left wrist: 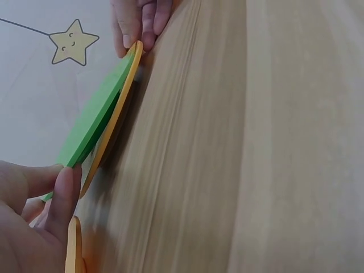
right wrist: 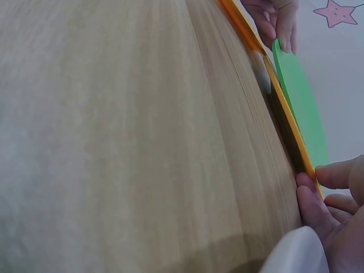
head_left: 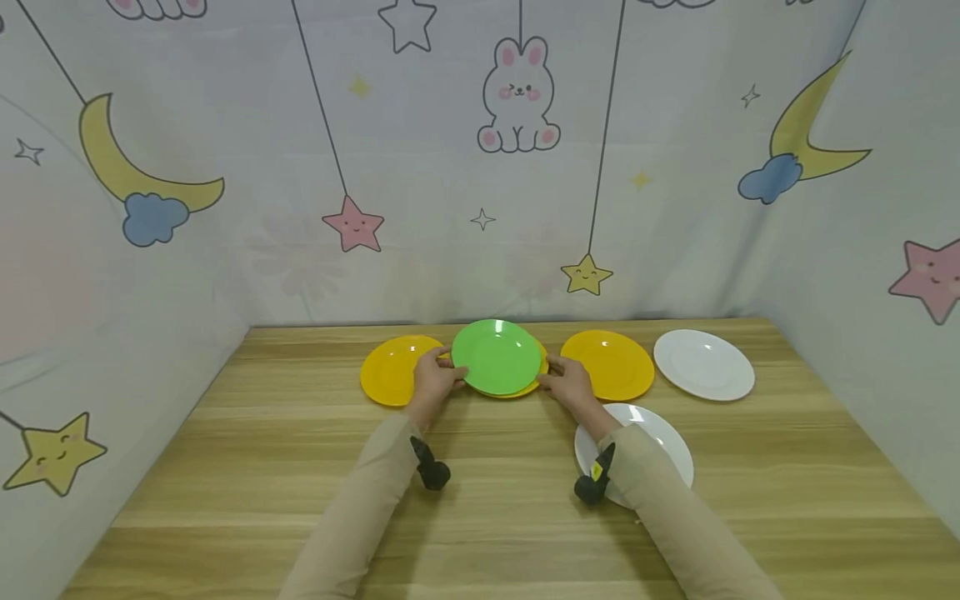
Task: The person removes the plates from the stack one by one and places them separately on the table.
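Note:
In the head view a green plate (head_left: 495, 357) lies tilted over a yellow-orange plate (head_left: 544, 377) at the back middle of the table. My left hand (head_left: 435, 380) pinches the green plate's left rim between thumb and fingers. On the other side my right hand (head_left: 568, 385) pinches the rim of the yellow-orange plate (right wrist: 291, 119). A gap shows between the two plates near the left hand in the left wrist view. Both plates look raised at a slant above the tabletop. The green plate hides most of the one below.
One yellow-orange plate (head_left: 392, 372) lies left of the left hand, another (head_left: 611, 367) right of the right hand. A white plate (head_left: 703, 365) sits at the back right. Under the right forearm is a second white plate (head_left: 660, 437). A printed cloth wall (head_left: 420, 283) stands behind the wooden table (head_left: 480, 525).

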Motion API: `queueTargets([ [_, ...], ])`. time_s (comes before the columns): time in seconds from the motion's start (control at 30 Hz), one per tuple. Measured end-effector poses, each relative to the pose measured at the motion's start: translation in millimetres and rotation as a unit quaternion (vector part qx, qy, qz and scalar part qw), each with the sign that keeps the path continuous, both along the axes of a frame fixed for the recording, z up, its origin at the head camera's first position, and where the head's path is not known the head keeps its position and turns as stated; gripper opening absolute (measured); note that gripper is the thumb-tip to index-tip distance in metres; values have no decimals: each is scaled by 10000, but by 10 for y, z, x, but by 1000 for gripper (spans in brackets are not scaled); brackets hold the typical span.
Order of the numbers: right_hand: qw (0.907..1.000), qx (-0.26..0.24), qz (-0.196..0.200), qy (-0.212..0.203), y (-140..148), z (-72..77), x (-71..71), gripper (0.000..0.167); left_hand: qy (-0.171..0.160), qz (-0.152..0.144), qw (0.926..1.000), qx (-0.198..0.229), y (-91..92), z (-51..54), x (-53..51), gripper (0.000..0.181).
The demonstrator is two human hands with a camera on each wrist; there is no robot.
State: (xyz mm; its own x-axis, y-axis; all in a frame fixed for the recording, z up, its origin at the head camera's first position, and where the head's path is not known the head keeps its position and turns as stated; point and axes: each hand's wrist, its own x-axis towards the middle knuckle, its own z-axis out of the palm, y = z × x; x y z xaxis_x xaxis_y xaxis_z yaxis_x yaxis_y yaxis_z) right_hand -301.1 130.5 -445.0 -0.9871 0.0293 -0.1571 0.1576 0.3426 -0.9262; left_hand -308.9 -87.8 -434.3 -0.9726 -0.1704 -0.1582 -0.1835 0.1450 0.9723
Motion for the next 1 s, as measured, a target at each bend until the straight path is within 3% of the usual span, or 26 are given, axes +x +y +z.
queueTargets([
  [0.23, 10000, 14, 24, -19, 5, 1, -6, 53, 114, 187, 9995, 246, -90, 14, 17, 56],
  [0.47, 10000, -28, -1, -62, 13, 4, -2, 53, 30, 266, 9994, 208, -208, 129, 76, 57],
  [0.73, 10000, -78, 25, -53, 17, -9, -15, 52, 299, 385, 9984, 289, -362, 172, 102, 57],
  [1.0, 10000, -79, 10, 6, 15, -18, -4, 52, 319, 516, 9977, 287, -530, 217, 119, 58],
])
